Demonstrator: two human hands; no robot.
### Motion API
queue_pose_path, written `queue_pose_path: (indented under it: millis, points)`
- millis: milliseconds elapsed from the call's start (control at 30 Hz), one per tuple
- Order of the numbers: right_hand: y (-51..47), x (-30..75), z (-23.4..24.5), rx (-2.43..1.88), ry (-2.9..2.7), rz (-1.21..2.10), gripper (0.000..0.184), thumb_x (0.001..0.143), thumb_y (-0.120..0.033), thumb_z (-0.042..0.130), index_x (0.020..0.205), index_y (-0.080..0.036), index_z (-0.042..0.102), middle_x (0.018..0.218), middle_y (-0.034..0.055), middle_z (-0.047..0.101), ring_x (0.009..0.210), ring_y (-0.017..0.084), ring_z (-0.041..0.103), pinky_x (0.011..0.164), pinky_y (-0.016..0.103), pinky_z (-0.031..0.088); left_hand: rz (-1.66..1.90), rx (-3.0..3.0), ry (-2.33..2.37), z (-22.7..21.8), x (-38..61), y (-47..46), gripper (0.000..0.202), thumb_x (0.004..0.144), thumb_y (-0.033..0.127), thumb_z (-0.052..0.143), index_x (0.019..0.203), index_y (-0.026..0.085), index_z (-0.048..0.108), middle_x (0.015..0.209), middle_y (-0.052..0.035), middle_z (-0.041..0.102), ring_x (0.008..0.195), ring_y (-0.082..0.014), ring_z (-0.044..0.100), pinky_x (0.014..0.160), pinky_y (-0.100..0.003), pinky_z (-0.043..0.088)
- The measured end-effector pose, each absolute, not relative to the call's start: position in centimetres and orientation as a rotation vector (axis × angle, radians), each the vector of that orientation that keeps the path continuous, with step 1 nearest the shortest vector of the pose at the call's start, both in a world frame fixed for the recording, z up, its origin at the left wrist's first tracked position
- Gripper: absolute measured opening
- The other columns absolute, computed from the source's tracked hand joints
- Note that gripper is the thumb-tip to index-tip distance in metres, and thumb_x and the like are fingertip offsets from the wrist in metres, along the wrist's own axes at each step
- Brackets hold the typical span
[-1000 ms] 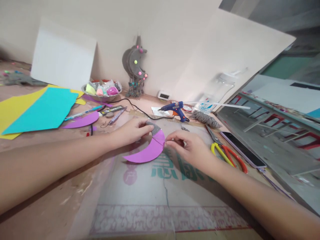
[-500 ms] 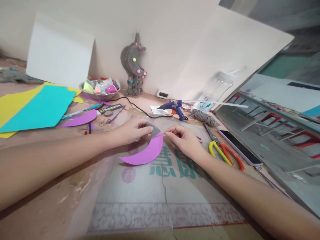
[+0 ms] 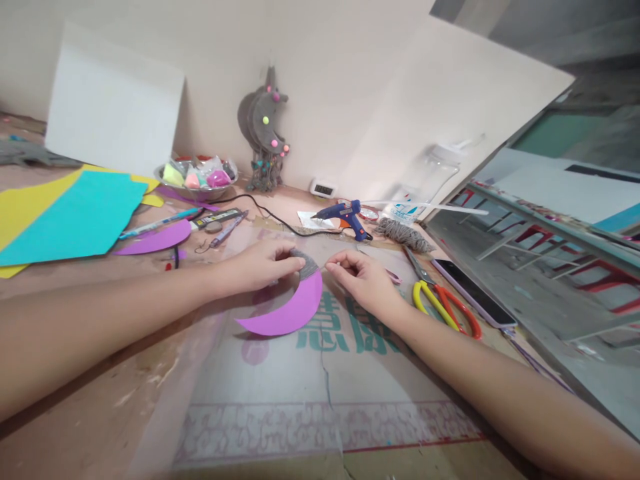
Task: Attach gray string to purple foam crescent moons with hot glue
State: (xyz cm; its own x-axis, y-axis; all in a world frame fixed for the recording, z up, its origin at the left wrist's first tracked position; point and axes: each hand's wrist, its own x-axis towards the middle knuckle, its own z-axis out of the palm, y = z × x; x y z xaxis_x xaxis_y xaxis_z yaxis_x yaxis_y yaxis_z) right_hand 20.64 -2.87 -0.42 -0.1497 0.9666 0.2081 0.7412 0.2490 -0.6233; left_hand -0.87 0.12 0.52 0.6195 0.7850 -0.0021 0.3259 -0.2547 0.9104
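Between the thumb and fingers of my left hand (image 3: 273, 261) is the upper end of a purple paper crescent moon (image 3: 295, 307). Grey yarn (image 3: 307, 265) is wrapped in close turns round that upper part, while the lower part shows bare purple. Just right of the crescent, my right hand (image 3: 357, 275) is pinched at the fingertips. A strand of the yarn seems to run from the crescent's edge to this pinch, though it is very thin here. The crescent hangs a little above a clear plastic sheet (image 3: 260, 427) with green printed characters.
Scissors (image 3: 435, 300) with yellow and orange handles and a phone (image 3: 475, 293) lie to the right. Behind are a blue glue gun (image 3: 345, 215), a grey yarn bundle (image 3: 406, 235) and a bowl (image 3: 200, 193) of clay packs. Turquoise sheets (image 3: 80, 217) and a purple piece (image 3: 155, 239) lie left.
The view has shifted slightly, so most things sit a little further left. Both hands keep their hold, and the wrapped crescent looks almost the same.
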Motion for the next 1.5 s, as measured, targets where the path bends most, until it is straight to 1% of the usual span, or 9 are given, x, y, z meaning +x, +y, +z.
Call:
queue_pose_path:
  millis: [100, 433, 933, 1033, 1133, 1200, 1267, 1367, 1500]
  points:
    - [-2.9, 20.7, -0.5, -1.545, -1.950, 0.513, 0.023, 0.083, -0.040, 0.053, 0.084, -0.019, 0.063, 0.059, -0.0038, 0.050, 0.052, 0.011, 0.043, 0.050, 0.024, 0.033, 0.580, 1.888, 0.886, 0.2, -0.9, 0.3, 0.021, 0.083, 0.030, 0.047, 0.066, 0.018, 0.045, 0.056, 0.0029, 0.051, 0.045, -0.0084, 0.047, 0.040, -0.021, 0.034]
    - [-3.0, 20.6, -0.5, -1.521, -1.915, 0.528, 0.020, 0.083, -0.036, 0.054, 0.083, -0.019, 0.062, 0.055, -0.0047, 0.048, 0.050, 0.010, 0.043, 0.049, 0.024, 0.032, 0.563, 1.958, 0.838, 0.2, -0.9, 0.4, 0.022, 0.084, 0.031, 0.045, 0.067, 0.017, 0.046, 0.058, 0.0028, 0.053, 0.049, -0.0085, 0.049, 0.045, -0.020, 0.037]
    - [-3.1, 20.5, -0.3, -1.493, -1.906, 0.537, 0.020, 0.083, -0.036, 0.055, 0.082, -0.018, 0.062, 0.053, -0.0054, 0.046, 0.049, 0.010, 0.041, 0.049, 0.024, 0.032, 0.481, 1.895, 0.796, -0.2, -1.2, 0.6, 0.023, 0.087, 0.037, 0.045, 0.073, 0.018, 0.047, 0.056, 0.0038, 0.053, 0.042, -0.0077, 0.047, 0.036, -0.018, 0.033]
    - [-3.0, 20.6, -0.5, -1.496, -1.889, 0.544, 0.021, 0.083, -0.037, 0.055, 0.082, -0.018, 0.064, 0.054, -0.0048, 0.047, 0.049, 0.010, 0.042, 0.049, 0.024, 0.033, 0.507, 1.874, 0.768, -0.1, -1.2, 0.5, 0.023, 0.086, 0.036, 0.046, 0.072, 0.018, 0.047, 0.057, 0.0037, 0.053, 0.043, -0.0072, 0.046, 0.037, -0.018, 0.033]
    - [-2.8, 20.8, -0.6, -1.476, -1.860, 0.591, 0.024, 0.086, -0.036, 0.052, 0.096, -0.019, 0.065, 0.062, -0.0020, 0.055, 0.050, 0.010, 0.046, 0.049, 0.025, 0.037, 0.582, 1.863, 0.737, 0.0, -1.0, 0.6, 0.023, 0.085, 0.032, 0.047, 0.068, 0.017, 0.047, 0.058, 0.0030, 0.053, 0.047, -0.0069, 0.047, 0.042, -0.018, 0.036]
    - [-2.8, 21.0, -0.6, -1.425, -1.814, 0.638, 0.031, 0.087, -0.035, 0.050, 0.112, -0.020, 0.061, 0.072, 0.0001, 0.061, 0.050, 0.010, 0.046, 0.049, 0.025, 0.038, 0.628, 1.856, 0.718, 0.0, -1.0, 0.8, 0.024, 0.085, 0.031, 0.047, 0.066, 0.016, 0.047, 0.058, 0.0033, 0.053, 0.048, -0.0065, 0.046, 0.044, -0.019, 0.036]
    - [-2.9, 21.1, -0.4, -1.339, -1.741, 0.679, 0.035, 0.089, -0.036, 0.049, 0.121, -0.022, 0.054, 0.090, 0.0029, 0.064, 0.051, 0.009, 0.047, 0.049, 0.024, 0.039, 0.652, 1.850, 0.704, 0.0, -1.0, 0.9, 0.025, 0.086, 0.032, 0.047, 0.066, 0.016, 0.047, 0.057, 0.0037, 0.052, 0.047, -0.0063, 0.046, 0.044, -0.019, 0.036]
    - [-3.3, 20.9, 0.0, -1.213, -1.673, 0.731, 0.033, 0.090, -0.036, 0.048, 0.120, -0.024, 0.052, 0.116, 0.0059, 0.060, 0.052, 0.006, 0.048, 0.049, 0.025, 0.042, 0.648, 1.844, 0.705, -0.1, -1.0, 1.0, 0.025, 0.087, 0.032, 0.046, 0.066, 0.017, 0.046, 0.056, 0.0038, 0.052, 0.046, -0.0062, 0.046, 0.043, -0.019, 0.035]
    - [-3.9, 20.2, 0.2, -1.126, -1.691, 0.961, 0.033, 0.087, -0.035, 0.053, 0.119, -0.026, 0.052, 0.120, 0.0061, 0.059, 0.048, 0.005, 0.049, 0.048, 0.025, 0.043, 0.652, 1.838, 0.695, -0.2, -1.0, 0.9, 0.025, 0.086, 0.033, 0.047, 0.068, 0.016, 0.048, 0.058, 0.0034, 0.053, 0.047, -0.0062, 0.046, 0.044, -0.019, 0.036]
